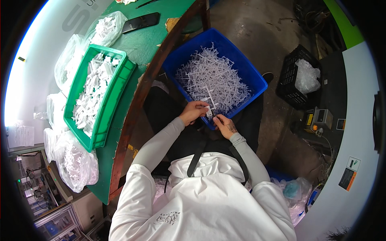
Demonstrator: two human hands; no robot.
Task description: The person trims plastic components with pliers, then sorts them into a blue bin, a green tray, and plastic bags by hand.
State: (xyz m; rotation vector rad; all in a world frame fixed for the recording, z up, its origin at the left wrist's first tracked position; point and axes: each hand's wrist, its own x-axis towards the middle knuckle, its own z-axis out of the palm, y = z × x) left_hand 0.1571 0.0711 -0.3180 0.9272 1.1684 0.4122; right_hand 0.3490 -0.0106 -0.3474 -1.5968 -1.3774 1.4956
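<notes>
My left hand pinches a small white branched plastic piece, whose thin stems stick up over the near edge of a blue bin. Close beside it, my right hand has its thumb and forefinger closed near the lower end of the piece. Whatever lies between those right fingertips is too small to make out. A heap of thin white branched plastic sprues fills much of the bin, which stands in front of my lap.
To the left, a green table carries a green tray of small white parts, clear bags of white pieces and a black phone. A black crate with a clear bag sits on the right, near a small metal box device.
</notes>
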